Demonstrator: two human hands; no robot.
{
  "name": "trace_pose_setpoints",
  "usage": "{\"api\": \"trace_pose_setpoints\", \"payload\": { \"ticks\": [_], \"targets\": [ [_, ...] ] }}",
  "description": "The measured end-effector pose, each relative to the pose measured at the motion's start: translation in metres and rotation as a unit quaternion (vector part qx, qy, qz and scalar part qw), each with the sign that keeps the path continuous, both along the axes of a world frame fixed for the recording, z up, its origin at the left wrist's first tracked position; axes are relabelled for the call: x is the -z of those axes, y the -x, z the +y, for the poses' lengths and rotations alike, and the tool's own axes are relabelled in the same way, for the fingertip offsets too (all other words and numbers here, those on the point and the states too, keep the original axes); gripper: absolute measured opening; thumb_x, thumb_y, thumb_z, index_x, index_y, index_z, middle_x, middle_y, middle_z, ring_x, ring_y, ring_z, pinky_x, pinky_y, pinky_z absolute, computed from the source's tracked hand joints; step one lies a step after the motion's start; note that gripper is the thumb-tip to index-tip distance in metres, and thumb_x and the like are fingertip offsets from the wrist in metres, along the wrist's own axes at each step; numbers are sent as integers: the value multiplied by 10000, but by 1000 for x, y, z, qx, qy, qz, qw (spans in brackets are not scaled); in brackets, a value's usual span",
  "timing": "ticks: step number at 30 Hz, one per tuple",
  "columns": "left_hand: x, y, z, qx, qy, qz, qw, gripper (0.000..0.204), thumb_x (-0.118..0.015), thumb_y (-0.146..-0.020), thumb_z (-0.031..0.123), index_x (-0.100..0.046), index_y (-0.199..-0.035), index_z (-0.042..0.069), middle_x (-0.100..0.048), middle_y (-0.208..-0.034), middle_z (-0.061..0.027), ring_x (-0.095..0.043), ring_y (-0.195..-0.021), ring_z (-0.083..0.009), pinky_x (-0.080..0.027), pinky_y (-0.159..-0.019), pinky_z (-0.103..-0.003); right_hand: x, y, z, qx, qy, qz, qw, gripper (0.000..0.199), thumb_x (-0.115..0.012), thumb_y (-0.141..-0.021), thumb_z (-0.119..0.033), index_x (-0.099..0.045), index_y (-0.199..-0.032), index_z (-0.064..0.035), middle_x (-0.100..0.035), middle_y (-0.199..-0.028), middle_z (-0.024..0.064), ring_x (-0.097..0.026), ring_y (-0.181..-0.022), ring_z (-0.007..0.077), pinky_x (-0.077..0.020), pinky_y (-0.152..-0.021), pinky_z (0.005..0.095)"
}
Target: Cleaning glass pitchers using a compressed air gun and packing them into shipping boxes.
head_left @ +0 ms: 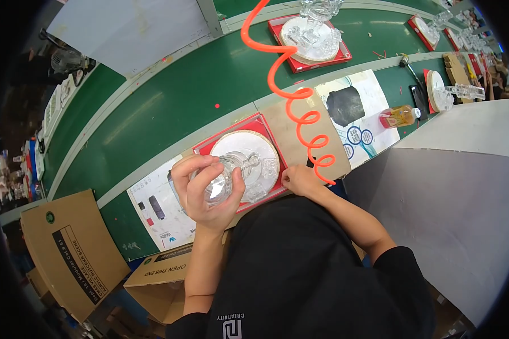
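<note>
The fingers (193,164) of your left hand (205,196) wrap a clear figure (233,162) above the round base (260,144) in its red tray (270,131). Your right hand (301,179) bunches its fingers at the tray's edge; I cannot tell whether they pinch anything. Small clear pieces (271,168) already sit on the base; seating the figure probably remains, though its underside is hidden.

The left grip (203,195) curls inward, while the right grip (300,179) is bunched.
</note>
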State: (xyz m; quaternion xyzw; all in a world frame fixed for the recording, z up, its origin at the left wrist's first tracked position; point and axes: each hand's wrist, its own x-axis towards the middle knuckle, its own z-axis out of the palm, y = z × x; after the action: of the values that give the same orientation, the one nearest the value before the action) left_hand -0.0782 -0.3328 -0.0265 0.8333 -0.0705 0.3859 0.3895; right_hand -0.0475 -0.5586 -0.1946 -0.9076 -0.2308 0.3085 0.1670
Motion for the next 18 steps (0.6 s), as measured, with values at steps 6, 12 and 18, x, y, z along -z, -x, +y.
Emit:
{"api": "trace_pose_setpoints", "payload": {
  "ticks": [6, 12, 18],
  "targets": [
    [-2, 0, 0, 2, 4, 2, 1000, 457, -772, -654, -84, -566, -1037, 57, -522, -1069, -125, -595, -883, -235, -509, -786, -339, -1, -18, -17, 120, -83, 56, 988, 176, -636, -839, -203, -700, -875, -44, -694, -825, 171, -667, -800, 358, -529, -725, 463],
    [-1, 0, 0, 3, -2, 1, 1000, 464, -772, -654, -86, -562, -1042, 58, -520, -1067, -125, -594, -886, -235, -511, -787, -339, -1, -52, -25, 287, -248, 131, 916, 137, -604, -918, -143, -596, -895, -9, -652, -690, 122, -651, -601, 194, -517, -568, 355],
    [2, 1, 0, 7, 7, 3, 1000, 481, -772, -647, -98, -560, -1048, 63, -506, -1088, -129, -589, -908, -237, -524, -798, -340, -1, -56, -4, 303, -225, -4, 926, 150, -662, -899, -137, -575, -943, -22, -618, -671, 101, -629, -576, 176, -489, -537, 343]
  ]
}}
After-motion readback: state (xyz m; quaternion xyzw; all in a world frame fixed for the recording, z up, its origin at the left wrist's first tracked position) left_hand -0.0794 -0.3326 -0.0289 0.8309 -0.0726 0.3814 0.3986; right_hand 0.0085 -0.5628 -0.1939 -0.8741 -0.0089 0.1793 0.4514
